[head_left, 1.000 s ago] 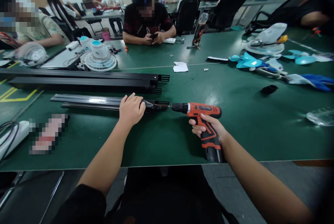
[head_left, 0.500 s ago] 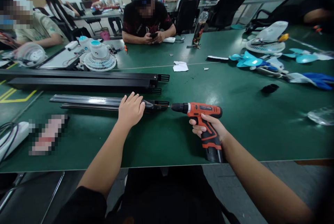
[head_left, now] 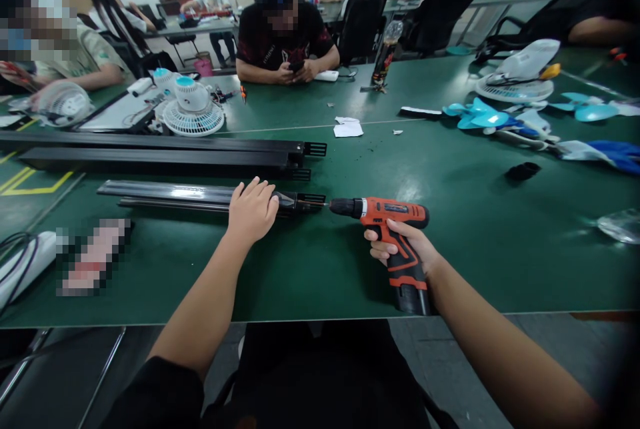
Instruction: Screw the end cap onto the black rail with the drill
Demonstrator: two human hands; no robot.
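Observation:
My left hand (head_left: 251,211) presses down on the right end of a long black metal rail (head_left: 170,194) that lies across the green table (head_left: 475,249), fingers curled over it. My right hand (head_left: 400,245) grips the handle of an orange and black cordless drill (head_left: 387,225). The drill points left, and its bit tip meets the slotted black end piece (head_left: 309,201) of the rail.
Two more long black rails (head_left: 150,152) lie behind the one I hold. Small white fans (head_left: 193,109), paper scraps (head_left: 347,129), blue fan blades (head_left: 475,115) and a black cap (head_left: 523,170) are on the table. A person sits opposite with a phone; others sit at the left and behind.
Almost nothing has changed. Both hands and the drill hold their places; the view has shifted very slightly.

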